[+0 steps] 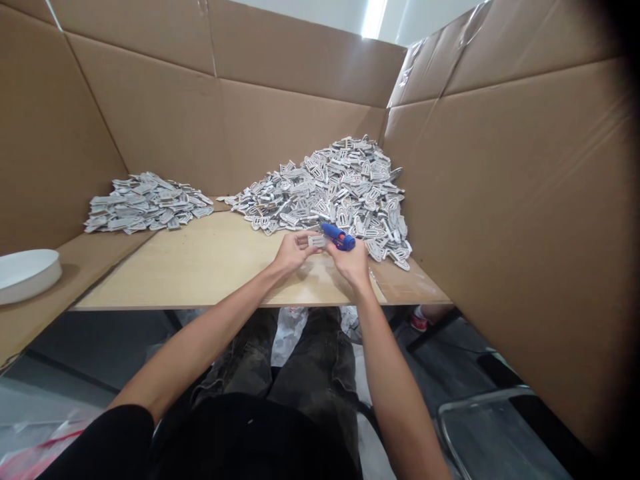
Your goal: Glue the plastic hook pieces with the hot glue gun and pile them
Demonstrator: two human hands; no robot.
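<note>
My left hand [293, 252] is closed on a small slotted grey-white plastic piece [317, 241], pinched between thumb and fingertips. My right hand [351, 261] grips what looks like a blue utility knife [339, 236] with an orange button, its tip pointing left just above the piece. Both hands are close together over the table's front part. Right behind them rises a large pile of similar slotted pieces [340, 183]. Farther left lies a smaller pile of such pieces [147, 203].
Tall cardboard walls [300, 120] enclose the table [175, 267] at the back and both sides. A white round dish [30, 275] stands at the left edge. Below on the right are a metal-framed stool [493, 400] and another person's red shoe [419, 321].
</note>
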